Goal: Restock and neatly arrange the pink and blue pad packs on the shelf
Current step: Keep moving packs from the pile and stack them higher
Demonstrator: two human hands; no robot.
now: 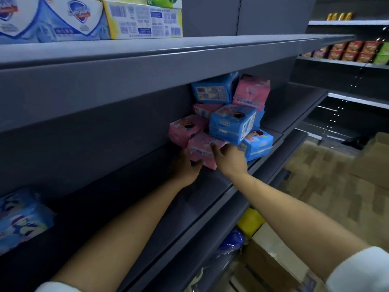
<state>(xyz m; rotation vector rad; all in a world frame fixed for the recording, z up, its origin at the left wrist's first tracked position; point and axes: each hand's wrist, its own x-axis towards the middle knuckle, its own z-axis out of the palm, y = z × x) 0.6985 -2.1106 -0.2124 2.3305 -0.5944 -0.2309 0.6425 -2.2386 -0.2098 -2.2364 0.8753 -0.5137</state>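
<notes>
Grip is two-handed: left hand (185,167) curls round the near pink pad pack (200,147), right hand (230,160) clasps its top. Ease it out level; the blue pad pack (231,123) stacked behind may topple.

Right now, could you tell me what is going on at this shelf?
A person is tidying pad packs on the grey shelf. Both hands are on one pink pack at the front: the left hand grips its left side and the right hand grips its right side. Behind it, the heap of pink and blue packs lies tilted at odd angles, not yet in neat rows.
</notes>
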